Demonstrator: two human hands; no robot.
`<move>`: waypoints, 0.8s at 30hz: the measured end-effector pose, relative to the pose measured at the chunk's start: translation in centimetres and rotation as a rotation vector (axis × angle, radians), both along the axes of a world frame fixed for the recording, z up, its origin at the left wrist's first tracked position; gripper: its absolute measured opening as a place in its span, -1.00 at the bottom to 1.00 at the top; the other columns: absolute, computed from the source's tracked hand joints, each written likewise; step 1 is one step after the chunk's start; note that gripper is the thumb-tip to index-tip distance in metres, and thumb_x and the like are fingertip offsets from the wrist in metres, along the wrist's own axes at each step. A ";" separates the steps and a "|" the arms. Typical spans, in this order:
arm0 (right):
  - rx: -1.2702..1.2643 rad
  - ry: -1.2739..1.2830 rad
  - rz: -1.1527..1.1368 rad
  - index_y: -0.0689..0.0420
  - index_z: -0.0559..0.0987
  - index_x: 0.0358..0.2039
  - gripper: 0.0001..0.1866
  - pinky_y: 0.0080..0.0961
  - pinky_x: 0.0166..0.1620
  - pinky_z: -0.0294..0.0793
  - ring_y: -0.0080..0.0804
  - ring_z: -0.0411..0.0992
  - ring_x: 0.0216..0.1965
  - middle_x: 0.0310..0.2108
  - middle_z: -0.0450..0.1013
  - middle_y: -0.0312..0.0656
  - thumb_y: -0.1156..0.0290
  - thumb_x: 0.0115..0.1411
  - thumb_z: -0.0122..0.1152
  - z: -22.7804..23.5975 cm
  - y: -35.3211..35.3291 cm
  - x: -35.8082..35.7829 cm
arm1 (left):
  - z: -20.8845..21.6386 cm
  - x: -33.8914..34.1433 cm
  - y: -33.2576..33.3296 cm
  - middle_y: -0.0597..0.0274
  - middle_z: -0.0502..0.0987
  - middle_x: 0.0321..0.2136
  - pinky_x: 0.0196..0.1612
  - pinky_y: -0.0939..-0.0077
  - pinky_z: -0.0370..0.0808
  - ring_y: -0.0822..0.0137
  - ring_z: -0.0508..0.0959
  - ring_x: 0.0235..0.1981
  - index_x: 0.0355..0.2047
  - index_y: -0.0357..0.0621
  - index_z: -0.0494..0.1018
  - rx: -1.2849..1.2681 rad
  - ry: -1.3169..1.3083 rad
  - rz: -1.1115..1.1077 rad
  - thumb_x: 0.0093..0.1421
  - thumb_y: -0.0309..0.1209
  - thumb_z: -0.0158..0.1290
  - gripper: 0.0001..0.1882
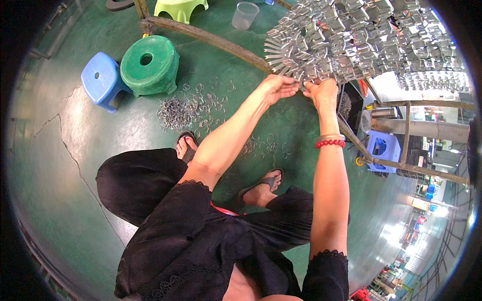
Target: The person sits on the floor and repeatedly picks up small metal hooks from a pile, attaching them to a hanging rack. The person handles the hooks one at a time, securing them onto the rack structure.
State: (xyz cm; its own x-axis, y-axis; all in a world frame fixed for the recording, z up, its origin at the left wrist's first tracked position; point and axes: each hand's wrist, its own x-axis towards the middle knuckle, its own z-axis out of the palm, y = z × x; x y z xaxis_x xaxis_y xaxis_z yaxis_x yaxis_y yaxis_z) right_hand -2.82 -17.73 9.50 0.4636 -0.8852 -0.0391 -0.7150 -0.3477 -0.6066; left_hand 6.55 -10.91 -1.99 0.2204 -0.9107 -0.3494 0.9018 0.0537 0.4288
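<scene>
Rows of shiny silver bent metal pieces (361, 40) hang close together at the upper right, with flat strips fanned out at their left end. At the lower edge of these rows, both my hands work close to each other. My left hand (279, 89) has its fingers pressed together at the tips; whatever they pinch is too small to make out. My right hand (324, 93), beside it, has thumb and fingers closed at the lowest metal pieces and partly hides what it grips. A pile of small curved metal hooks (182, 111) lies on the floor below, left of my left forearm.
A green round stool (163, 75) and a blue stool (98, 75) stand to the left. A light green stool (181, 7) and a clear plastic cup (245, 16) are farther off. A metal frame bar (216, 41) crosses ahead; a purple-blue stool (384, 145) stands at right.
</scene>
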 end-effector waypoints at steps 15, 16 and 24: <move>0.013 -0.045 -0.011 0.49 0.49 -0.25 -0.68 -0.56 -0.55 0.60 -0.37 0.53 -0.53 -0.35 0.52 0.01 0.66 -0.07 0.26 -1.8 -1.0 0.4 | 0.1 0.2 0.2 0.03 0.53 -0.28 -0.16 0.33 0.54 0.21 0.55 -0.27 -0.20 -0.32 0.40 0.032 0.015 0.005 0.17 -0.53 -0.04 -0.81; 0.010 -0.045 -0.027 0.49 0.49 -0.25 -0.69 -0.56 -0.55 0.60 -0.36 0.53 -0.53 -0.35 0.53 0.00 0.66 -0.07 0.25 -1.8 -0.9 0.5 | 0.1 0.2 0.2 0.02 0.53 -0.28 -0.16 0.33 0.54 0.20 0.55 -0.27 -0.20 -0.32 0.40 0.035 0.013 0.002 0.16 -0.53 -0.03 -0.81; -0.001 -0.108 0.055 0.47 0.55 -0.44 -0.82 -0.46 -0.50 0.56 -0.25 0.56 -0.53 -0.51 0.53 0.07 0.56 -0.01 0.22 -1.1 0.6 0.4 | -0.2 1.2 0.7 0.01 0.52 -0.29 -0.18 0.34 0.55 0.22 0.55 -0.28 -0.22 -0.34 0.39 0.013 -0.050 0.026 0.15 -0.53 -0.02 -0.81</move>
